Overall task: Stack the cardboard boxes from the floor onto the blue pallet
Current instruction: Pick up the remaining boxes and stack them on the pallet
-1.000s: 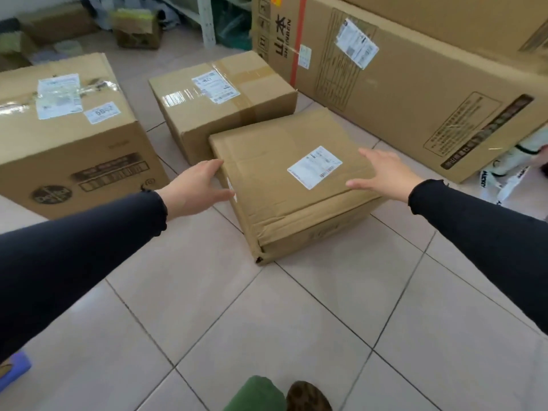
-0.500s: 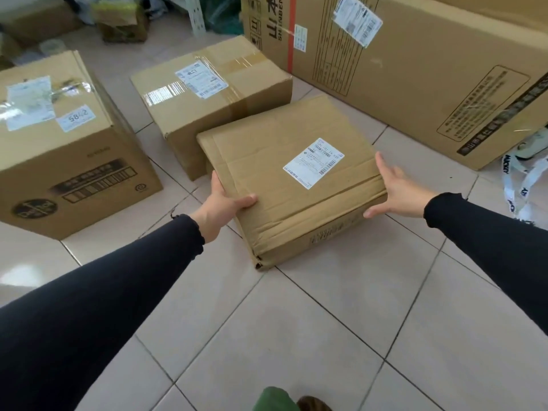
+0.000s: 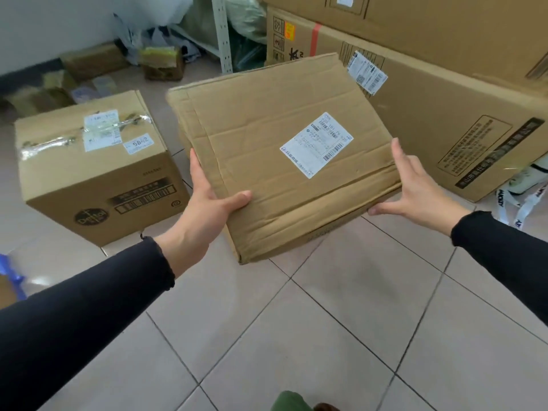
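Nearest, both hands are gripping a flat cardboard box [image 3: 284, 155] clear of the tiled floor [image 3: 326, 336]: the left hand [image 3: 207, 209] is clamping its left edge with the thumb lying over the top, and the right hand [image 3: 415, 188] is pressing flat against its right edge, fingers spread. Beyond, to the left, a taped box [image 3: 95, 170] is sitting on the floor, waiting its turn. A long carton [image 3: 444, 120] is lying along the back. The blue pallet is not showing (only a blue scrap at the left frame edge, unclear), so the stacking is looking barely begun
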The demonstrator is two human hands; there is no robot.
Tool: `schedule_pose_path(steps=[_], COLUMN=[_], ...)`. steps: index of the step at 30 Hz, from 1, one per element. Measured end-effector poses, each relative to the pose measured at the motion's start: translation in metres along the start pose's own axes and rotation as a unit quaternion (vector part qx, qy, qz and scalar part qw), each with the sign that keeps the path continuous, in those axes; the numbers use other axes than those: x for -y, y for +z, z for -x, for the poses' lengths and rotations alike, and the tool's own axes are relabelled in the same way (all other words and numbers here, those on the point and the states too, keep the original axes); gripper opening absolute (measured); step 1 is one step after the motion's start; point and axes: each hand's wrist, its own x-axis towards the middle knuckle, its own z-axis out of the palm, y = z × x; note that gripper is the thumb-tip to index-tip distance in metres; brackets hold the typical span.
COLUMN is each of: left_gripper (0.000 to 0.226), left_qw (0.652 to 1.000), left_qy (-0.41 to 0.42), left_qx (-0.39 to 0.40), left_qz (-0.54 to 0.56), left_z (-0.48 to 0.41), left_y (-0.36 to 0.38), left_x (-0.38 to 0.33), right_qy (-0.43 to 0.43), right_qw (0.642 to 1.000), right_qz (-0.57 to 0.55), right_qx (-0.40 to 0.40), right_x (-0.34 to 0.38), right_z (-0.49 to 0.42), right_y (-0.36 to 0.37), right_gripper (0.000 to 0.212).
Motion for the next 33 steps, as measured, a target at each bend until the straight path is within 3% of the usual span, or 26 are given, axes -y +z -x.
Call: schedule_pose_path(steps=[6, 11, 16, 22, 24, 29, 33], left_gripper=[0.115, 0.099, 0.093, 0.059, 0.063, 0.111, 0.113], left_qw=[0.989, 0.964, 0.933, 0.904, 0.899, 0.894, 0.894], left_qy=[0.101, 0.128, 0.092, 0.004, -0.027, -0.082, -0.097], left_qx=[-0.098, -0.223, -0.343, -0.416, -0.425, -0.432, -0.429], left_qz=[-0.035, -0.064, -0.066, -0.098, -0.099, -0.086, -0.087], left_z=[0.035, 0.084, 0.166, 0.282, 0.313, 0.369, 0.384], left_y=[-0.107, -0.236, -0.357, -0.463, -0.49, -0.54, -0.559], left_x=[-0.084, -0.123, -0.133, -0.117, -0.105, -0.068, -0.05], right_qy=[-0.104, -0.214, -0.295, -0.369, -0.381, -0.392, -0.382], right_qw=[0.992, 0.972, 0.947, 0.912, 0.902, 0.885, 0.881], right_qz=[-0.037, -0.08, -0.126, -0.136, -0.135, -0.136, -0.143], right_qx=[-0.055, -0.054, 0.015, 0.117, 0.15, 0.212, 0.241], right_x=[0.13, 0.264, 0.385, 0.481, 0.501, 0.533, 0.544], right_z=[-0.021, -0.033, -0.012, 0.045, 0.066, 0.104, 0.118], right_y=[0.006, 0.051, 0.116, 0.187, 0.212, 0.263, 0.287], right_gripper=[0.144, 0.137, 0.131, 0.124, 0.121, 0.118, 0.115])
